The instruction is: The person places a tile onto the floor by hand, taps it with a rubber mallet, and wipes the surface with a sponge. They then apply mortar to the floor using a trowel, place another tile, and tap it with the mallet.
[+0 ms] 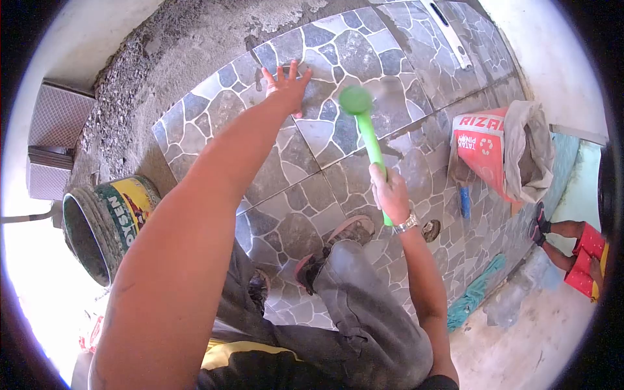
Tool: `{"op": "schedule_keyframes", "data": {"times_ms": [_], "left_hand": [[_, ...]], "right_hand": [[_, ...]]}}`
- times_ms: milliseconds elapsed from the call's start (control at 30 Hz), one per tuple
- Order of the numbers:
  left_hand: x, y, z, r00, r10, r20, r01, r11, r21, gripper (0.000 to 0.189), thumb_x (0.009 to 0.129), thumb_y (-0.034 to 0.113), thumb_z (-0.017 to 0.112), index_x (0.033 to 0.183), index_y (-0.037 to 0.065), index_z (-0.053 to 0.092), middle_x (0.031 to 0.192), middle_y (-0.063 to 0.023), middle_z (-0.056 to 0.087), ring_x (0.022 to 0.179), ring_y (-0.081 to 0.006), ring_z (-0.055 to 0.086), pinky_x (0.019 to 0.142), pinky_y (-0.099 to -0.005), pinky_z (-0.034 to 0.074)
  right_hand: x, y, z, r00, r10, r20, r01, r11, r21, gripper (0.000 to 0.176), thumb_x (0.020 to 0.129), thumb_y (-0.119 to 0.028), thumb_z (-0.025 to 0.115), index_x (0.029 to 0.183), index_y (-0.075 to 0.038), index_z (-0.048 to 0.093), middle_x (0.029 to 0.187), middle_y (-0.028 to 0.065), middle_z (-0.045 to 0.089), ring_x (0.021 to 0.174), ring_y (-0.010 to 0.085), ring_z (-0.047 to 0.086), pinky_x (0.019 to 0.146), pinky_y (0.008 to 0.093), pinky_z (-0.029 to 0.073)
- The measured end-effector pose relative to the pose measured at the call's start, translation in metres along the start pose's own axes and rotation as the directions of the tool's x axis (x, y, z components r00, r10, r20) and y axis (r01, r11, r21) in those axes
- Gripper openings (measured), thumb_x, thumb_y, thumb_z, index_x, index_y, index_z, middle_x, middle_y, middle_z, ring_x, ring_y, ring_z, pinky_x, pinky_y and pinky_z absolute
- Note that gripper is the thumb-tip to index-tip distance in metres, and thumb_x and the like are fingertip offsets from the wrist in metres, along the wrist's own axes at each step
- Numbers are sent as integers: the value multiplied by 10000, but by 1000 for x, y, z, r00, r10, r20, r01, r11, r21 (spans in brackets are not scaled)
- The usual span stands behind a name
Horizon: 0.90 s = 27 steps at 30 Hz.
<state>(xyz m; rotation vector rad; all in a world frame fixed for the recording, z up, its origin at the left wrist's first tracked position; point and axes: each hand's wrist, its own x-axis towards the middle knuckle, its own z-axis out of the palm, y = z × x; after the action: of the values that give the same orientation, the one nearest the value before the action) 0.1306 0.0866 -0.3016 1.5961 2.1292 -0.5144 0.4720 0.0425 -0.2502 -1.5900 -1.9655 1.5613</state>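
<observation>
My left hand (pixel 285 88) rests with fingers spread on a stone-patterned tile (pixel 224 107) near the edge of the tiled floor. A green mallet (pixel 372 140) is in my right hand (pixel 390 192), whose fingers wrap round its handle. The round head of the mallet is over the tiles, to the right of my left hand, and looks slightly blurred. Whether it touches the tile I cannot tell. A metal watch is on my right wrist.
Rough mortar (pixel 188 39) borders the tiles. A dirty bucket (pixel 110 221) lies at left beside stacked tiles (pixel 62 117). At right are a level (pixel 448 36), a red cement bag (pixel 481 153), a blue-handled tool (pixel 465 202), a teal cloth (pixel 476 292) and another person's legs (pixel 560 237).
</observation>
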Motion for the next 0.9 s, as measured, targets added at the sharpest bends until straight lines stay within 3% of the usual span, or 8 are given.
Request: {"op": "schedule_keyframes", "data": {"times_ms": [100, 267, 333, 467, 600, 733, 833, 900], "left_hand": [[1, 1, 1, 1000, 2, -2, -2, 999, -41, 1229, 694, 362, 898, 1609, 306, 79, 1678, -154, -6, 1500, -472, 152, 1102, -796, 120], [4, 3, -2, 1000, 3, 12, -3, 999, -49, 1256, 680, 360, 906, 1612, 276, 67, 1673, -176, -8, 1491, -497, 153, 1083, -814, 123], [3, -1, -3, 1000, 1, 20, 0, 999, -54, 1267, 674, 360, 908, 1612, 265, 61, 1670, -188, -13, 1491, -502, 144, 1076, -822, 119], [5, 2, -2, 1000, 17, 8, -16, 999, -49, 1273, 674, 354, 905, 1613, 256, 51, 1665, -208, -24, 1490, -512, 128, 1069, -829, 116], [5, 2, 3, 1000, -14, -25, 13, 999, -46, 1316, 606, 330, 942, 1607, 292, 88, 1670, -166, 37, 1481, -502, 176, 1075, -810, 186], [8, 6, 9, 1000, -16, -21, 15, 999, -31, 1324, 601, 328, 944, 1608, 281, 84, 1669, -179, 29, 1478, -508, 183, 1074, -814, 173], [13, 10, 7, 999, -34, -16, 34, 999, -19, 1335, 596, 322, 948, 1608, 272, 79, 1667, -190, 34, 1470, -521, 194, 1074, -814, 169], [12, 7, 4, 999, -31, -28, 31, 999, -21, 1340, 594, 318, 950, 1609, 267, 75, 1665, -196, 39, 1464, -530, 202, 1075, -812, 171]], "right_hand": [[-17, -37, -6, 987, -158, 9, 150, 953, 264, 482, 1002, -448, 557, 777, -23, 595, 537, 22, 509, 471, 136, 501, 454, 352, 384], [10, 72, 17, 945, -279, -171, 228, 936, -269, 527, 1015, -460, 498, 756, -11, 596, 541, 90, 538, 482, 262, 542, 490, 426, 399], [10, 59, 9, 993, 81, -83, -91, 988, -125, 532, 1017, -459, 486, 753, -9, 593, 547, 107, 544, 489, 289, 552, 499, 442, 401], [-16, -3, -3, 994, -93, -52, 103, 964, 246, 543, 1020, -449, 488, 793, 35, 587, 581, 177, 563, 506, 353, 543, 525, 456, 420], [5, 66, 24, 931, -329, -157, 252, 891, -377, 531, 1024, -454, 500, 781, 6, 605, 556, 83, 551, 468, 191, 540, 468, 354, 405], [-20, -2, 8, 999, 38, -23, -38, 999, 3, 476, 1011, -411, 526, 815, 17, 599, 586, 163, 538, 527, 281, 551, 516, 411, 416], [-9, 55, 19, 949, -311, -57, 295, 936, -191, 499, 1015, -428, 517, 788, 8, 601, 562, 118, 520, 519, 240, 541, 521, 418, 403], [1, 64, 28, 961, -274, -35, 258, 935, -245, 515, 1017, -438, 516, 765, 1, 606, 552, 68, 508, 508, 175, 530, 511, 395, 395]]}}
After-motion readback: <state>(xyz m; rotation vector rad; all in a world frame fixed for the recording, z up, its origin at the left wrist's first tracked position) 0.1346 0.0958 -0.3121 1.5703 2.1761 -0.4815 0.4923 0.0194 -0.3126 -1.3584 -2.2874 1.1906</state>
